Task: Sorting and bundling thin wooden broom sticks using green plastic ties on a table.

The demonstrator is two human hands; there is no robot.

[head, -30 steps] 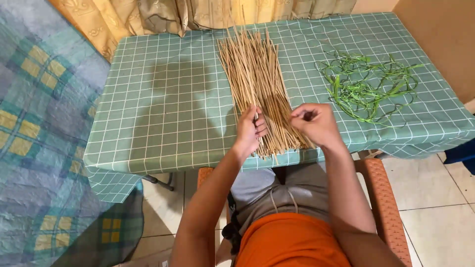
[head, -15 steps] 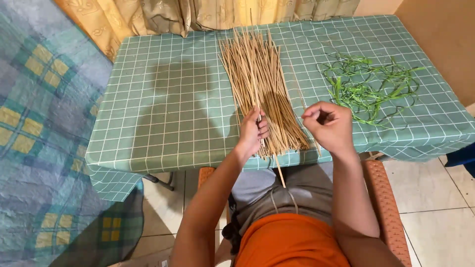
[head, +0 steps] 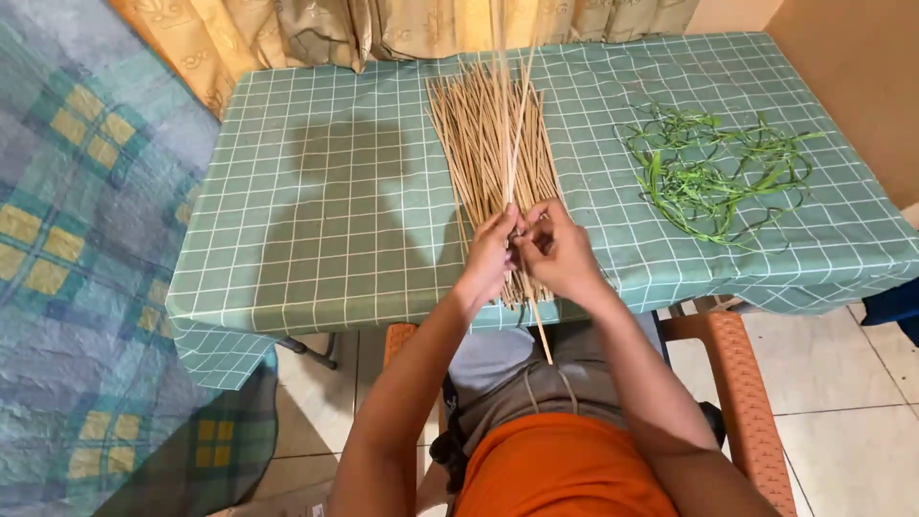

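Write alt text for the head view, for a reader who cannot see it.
Both hands, left hand and right hand, meet over a bundle of tan sticks on a green checked tablecloth, pinching a few raised sticks. A tangle of green strips lies to the right.

- Both forearms bare to the elbow, no sleeves in view; they enter the frame from about 6 o'clock.
- Left hand (head: 490, 251) and right hand (head: 560, 251): bare, no gloves; rings or a watch can't be made out.
- Orange garment at 6 o'clock, plain, smooth fabric.
- Above it a grey-brown garment with a thin light drawstring hanging in a loop.
- Pale grey cloth patch at the top of the lap.
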